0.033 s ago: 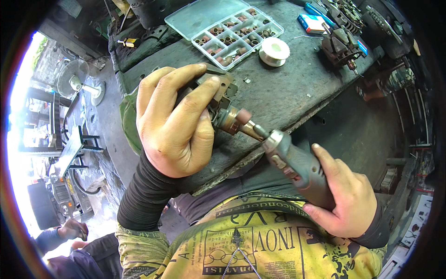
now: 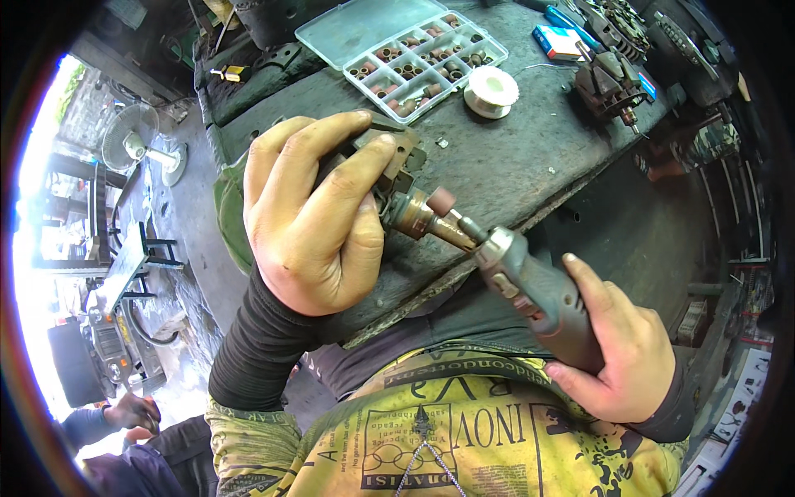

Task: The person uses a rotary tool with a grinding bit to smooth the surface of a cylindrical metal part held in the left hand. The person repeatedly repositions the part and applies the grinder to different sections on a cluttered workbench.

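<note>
My left hand (image 2: 310, 215) is wrapped over a dark metal rotor (image 2: 399, 157), pressing it near the bench's front edge. Its copper-coloured collar (image 2: 410, 214) and thin shaft (image 2: 451, 233) stick out toward the right; the rest is hidden under my fingers. In my right hand (image 2: 621, 356) is a grey rotary tool (image 2: 538, 298), gripped round its body. A small reddish-brown sanding drum (image 2: 440, 200) sits at the tool's tip, close beside the collar. Whether drum and collar touch, I cannot tell.
Behind my hands an open clear compartment box (image 2: 422, 66) holds many sanding drums. Beside it stand a spool of wire (image 2: 490, 91), a blue-and-white box (image 2: 559, 41) and another rotor (image 2: 611, 87). Green cloth (image 2: 232, 207) lies left. Another person's hand (image 2: 137, 412) shows at lower left.
The rotary tool and my right hand have shifted slightly to the right, and the sanding drum sits a little higher and further right. My left hand keeps its hold on the rotor.
</note>
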The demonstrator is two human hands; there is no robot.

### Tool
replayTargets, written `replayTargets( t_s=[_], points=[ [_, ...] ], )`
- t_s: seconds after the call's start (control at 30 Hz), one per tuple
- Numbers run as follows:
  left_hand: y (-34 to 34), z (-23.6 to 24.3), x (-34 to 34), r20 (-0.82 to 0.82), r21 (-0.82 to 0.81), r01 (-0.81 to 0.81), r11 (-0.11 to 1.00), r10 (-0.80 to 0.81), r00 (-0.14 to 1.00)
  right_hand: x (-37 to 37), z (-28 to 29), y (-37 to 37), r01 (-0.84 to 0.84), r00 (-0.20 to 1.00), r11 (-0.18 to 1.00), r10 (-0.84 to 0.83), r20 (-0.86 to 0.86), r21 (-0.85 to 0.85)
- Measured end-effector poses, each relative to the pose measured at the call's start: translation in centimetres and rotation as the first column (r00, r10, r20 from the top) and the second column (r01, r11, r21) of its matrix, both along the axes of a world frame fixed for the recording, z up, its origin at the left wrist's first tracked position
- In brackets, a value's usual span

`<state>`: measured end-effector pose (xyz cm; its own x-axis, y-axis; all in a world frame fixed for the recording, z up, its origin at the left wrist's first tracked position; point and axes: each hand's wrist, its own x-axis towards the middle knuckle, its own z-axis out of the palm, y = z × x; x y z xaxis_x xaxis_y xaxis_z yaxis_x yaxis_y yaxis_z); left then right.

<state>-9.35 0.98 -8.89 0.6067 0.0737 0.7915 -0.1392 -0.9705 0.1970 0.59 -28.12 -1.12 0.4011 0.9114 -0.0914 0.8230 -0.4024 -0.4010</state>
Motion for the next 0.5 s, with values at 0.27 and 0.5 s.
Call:
replayTargets(
  t_s=[0.27,0.5],
  points=[
    [0.0,0.1,0.0,0.01,0.017,-0.031,0.999,0.031,0.999,2.0,0.4,-0.1,-0.039,0.998,0.997,0.042,0.051,-0.061],
    [-2.0,1.1,-0.6,-0.162,0.029,-0.211,0.977,0.212,0.964,2.8,-0.3,0.1,-0.097,0.977,0.995,0.094,0.189,0.005]
  ],
)
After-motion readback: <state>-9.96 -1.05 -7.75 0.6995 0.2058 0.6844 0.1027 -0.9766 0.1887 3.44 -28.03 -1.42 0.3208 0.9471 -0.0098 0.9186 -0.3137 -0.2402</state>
